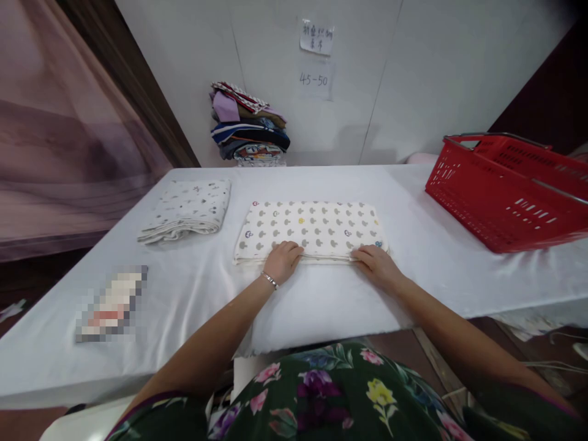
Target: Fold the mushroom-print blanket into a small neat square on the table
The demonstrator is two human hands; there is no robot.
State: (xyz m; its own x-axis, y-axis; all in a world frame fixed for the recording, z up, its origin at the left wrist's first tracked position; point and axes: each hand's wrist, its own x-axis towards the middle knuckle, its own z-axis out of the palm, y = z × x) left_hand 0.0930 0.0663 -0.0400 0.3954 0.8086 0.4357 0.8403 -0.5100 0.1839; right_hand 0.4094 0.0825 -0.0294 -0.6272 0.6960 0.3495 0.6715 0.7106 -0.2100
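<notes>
A white cloth [316,226] with a small grey bunny-like print lies folded into a long rectangle on the white-covered table in front of me. Along its near edge, my left hand [283,260] grips the cloth left of the middle, fingers on top and curled over the edge. Toward the right end of that same edge, my right hand [377,266] pinches the folded layers. Both thumbs are mostly hidden. Another folded cloth [195,205], white with small scattered motifs, rests to the left, apart from my hands.
A red plastic basket [505,196] stands at the table's right. Behind the far edge rises a stack of folded fabrics [250,128] against the wall. A blurred-out flat object [113,303] lies at the left front. The white tablecloth [202,318] is slightly wrinkled.
</notes>
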